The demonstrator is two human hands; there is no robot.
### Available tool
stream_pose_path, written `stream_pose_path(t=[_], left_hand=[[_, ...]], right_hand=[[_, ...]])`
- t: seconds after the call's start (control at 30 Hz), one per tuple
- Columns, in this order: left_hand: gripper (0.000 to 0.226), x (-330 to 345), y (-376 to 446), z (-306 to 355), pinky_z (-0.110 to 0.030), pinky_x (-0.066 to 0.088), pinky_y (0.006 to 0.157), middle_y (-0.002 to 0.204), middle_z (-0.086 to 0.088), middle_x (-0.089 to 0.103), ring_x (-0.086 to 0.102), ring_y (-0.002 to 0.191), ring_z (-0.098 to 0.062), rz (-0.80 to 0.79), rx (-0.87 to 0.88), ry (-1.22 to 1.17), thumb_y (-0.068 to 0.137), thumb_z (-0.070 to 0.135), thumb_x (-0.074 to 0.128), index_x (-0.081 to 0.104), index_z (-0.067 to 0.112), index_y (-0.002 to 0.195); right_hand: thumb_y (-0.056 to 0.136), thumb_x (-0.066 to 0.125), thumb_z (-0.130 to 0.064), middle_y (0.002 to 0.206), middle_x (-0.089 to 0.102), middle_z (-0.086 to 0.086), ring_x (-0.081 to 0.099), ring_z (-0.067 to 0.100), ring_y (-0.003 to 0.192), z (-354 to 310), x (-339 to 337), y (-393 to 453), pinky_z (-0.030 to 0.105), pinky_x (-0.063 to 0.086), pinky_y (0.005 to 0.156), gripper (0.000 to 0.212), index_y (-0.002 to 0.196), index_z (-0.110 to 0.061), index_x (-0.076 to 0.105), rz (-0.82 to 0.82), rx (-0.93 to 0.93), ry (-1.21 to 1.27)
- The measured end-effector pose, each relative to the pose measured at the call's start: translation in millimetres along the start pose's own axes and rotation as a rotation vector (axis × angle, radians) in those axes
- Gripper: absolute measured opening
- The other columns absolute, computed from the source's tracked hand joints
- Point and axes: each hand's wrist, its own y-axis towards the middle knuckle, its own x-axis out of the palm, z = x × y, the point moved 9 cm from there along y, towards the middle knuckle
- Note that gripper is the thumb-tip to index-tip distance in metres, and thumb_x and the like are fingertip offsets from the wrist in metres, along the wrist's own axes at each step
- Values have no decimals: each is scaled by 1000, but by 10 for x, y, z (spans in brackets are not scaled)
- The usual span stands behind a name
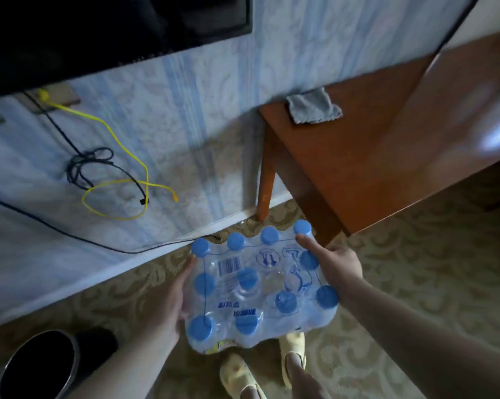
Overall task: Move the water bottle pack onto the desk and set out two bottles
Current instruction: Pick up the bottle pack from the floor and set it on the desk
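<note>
Gripping the water bottle pack point(260, 289) from both sides, the person holds it in the air above the patterned carpet point(401, 283), in front of and below the near left corner of the bench point(372, 156). Seen from the head camera, the pack is a shrink-wrapped block of clear bottles with blue caps point(269, 235), caps facing up, with barcodes and blue drawings printed on the film. The left hand point(171, 300) presses flat against the pack's left side, its fingers point(189, 264) stretched along the wrap toward the far corner cap. The right hand point(336, 267) clasps the right side, its fingers point(307, 243) laid over the top edge between two caps. Both hands are closed on the pack, not loose.

The bench is a reddish-brown wooden top on a slanted leg point(264, 180), standing against the blue patterned wall. A grey cloth point(313, 106) lies crumpled on the bench's far left corner, well apart from the pack. Left of the bench, a yellow cable point(113, 194) and black cables point(90, 165) hang loose on the wall below a dark screen point(99, 33). Directly beneath the pack, two feet in pale yellow slippers point(293, 344) stand on the carpet. A round dark bin point(38, 367) sits on the floor, far left of the bench.
</note>
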Motion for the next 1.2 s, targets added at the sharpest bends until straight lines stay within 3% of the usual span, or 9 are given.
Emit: stream_pose_path(t=[0.1,0.2,0.33,0.4,0.6,0.93,1.0,1.1,1.2], left_hand=[[54,323,-302,295,-36,60,57,94,-25,74,71,64,-23,-39,84,3,59,58,75,76,9,81],[55,473,-584,646,-18,36,34,35,5,51,48,30,-16,152,240,15,55,55,84,53,15,35],[68,1026,-1044,1115,-29,29,46,37,8,33,29,38,-15,165,426,100,38,73,78,34,21,33],[70,1302,-1270,1372,-31,27,48,39,9,29,27,43,-15,156,534,118,39,71,81,31,23,31],[62,1915,-1770,1512,-31,42,52,56,0,52,49,54,-14,157,636,-101,30,64,86,57,17,58],[30,3616,-2043,1891,-15,46,34,46,9,68,65,41,-6,53,757,-286,70,33,83,70,17,48],[32,3891,-1908,1962,-27,58,48,63,3,76,74,59,-15,30,728,-246,58,45,87,75,16,63],[72,4283,-1617,2060,-58,57,80,88,-14,77,73,83,-36,-10,673,-200,38,64,86,76,10,84],[80,4639,-1324,2182,-56,56,85,95,-15,75,72,86,-33,-9,633,-137,34,70,84,74,11,88]], right_hand=[[32,70,-83,70,75,5,72,22,64,-103,-427,-133,34,58,56,82,69,-10,72,36,-9,56],[33,74,-80,66,75,2,72,21,63,-249,-936,-207,34,59,60,78,70,-11,74,66,-51,126],[31,80,-73,79,73,2,71,19,69,-504,-1665,-166,29,54,58,83,85,-10,72,48,-42,249],[32,82,-69,91,73,5,71,23,77,-577,-1933,-114,34,57,71,91,98,-7,69,2,-34,296],[27,83,-69,90,76,10,74,30,75,-1242,-2786,52,45,60,81,93,95,-7,72,-98,-229,270],[27,88,-61,84,77,7,75,24,65,-1990,-4117,833,37,62,65,90,97,-8,70,-93,-352,328],[27,89,-61,83,77,7,75,25,65,-2053,-4246,1073,40,62,67,90,97,-8,70,-107,-332,315],[28,89,-61,85,77,9,75,26,69,-2150,-4411,1431,45,62,74,89,97,-7,70,-95,-326,295],[27,87,-63,86,76,9,74,27,72,-2254,-4586,1785,42,62,73,89,94,-7,68,-34,-328,297]])
